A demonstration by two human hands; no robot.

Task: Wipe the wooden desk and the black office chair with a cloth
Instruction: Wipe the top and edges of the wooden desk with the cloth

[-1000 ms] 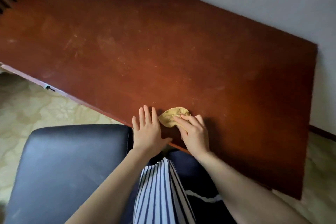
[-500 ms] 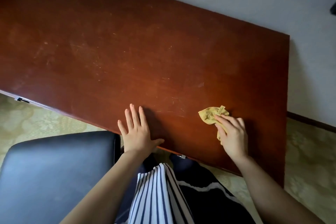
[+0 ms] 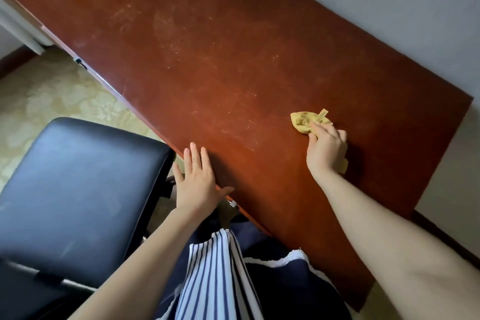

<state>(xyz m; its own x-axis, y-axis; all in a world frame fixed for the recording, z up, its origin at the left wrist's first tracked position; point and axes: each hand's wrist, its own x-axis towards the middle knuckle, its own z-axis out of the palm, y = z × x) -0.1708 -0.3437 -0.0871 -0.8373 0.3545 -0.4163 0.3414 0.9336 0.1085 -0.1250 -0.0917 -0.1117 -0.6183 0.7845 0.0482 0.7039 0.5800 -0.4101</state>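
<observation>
Our right hand (image 3: 326, 149) has swept the yellow cloth (image 3: 304, 122) rightward over the scuffed tabletop (image 3: 220, 60), gripping it; our left hand (image 3: 198, 184) lies flat at the near edge, by the black chair (image 3: 78, 189); grey wall (image 3: 376, 2) behind.

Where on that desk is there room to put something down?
The desk is bare from the wall to its near edge, everywhere left of the cloth. Crowded only nearest the person: the left hand lies flat at the edge, the right hand holds the cloth.
</observation>
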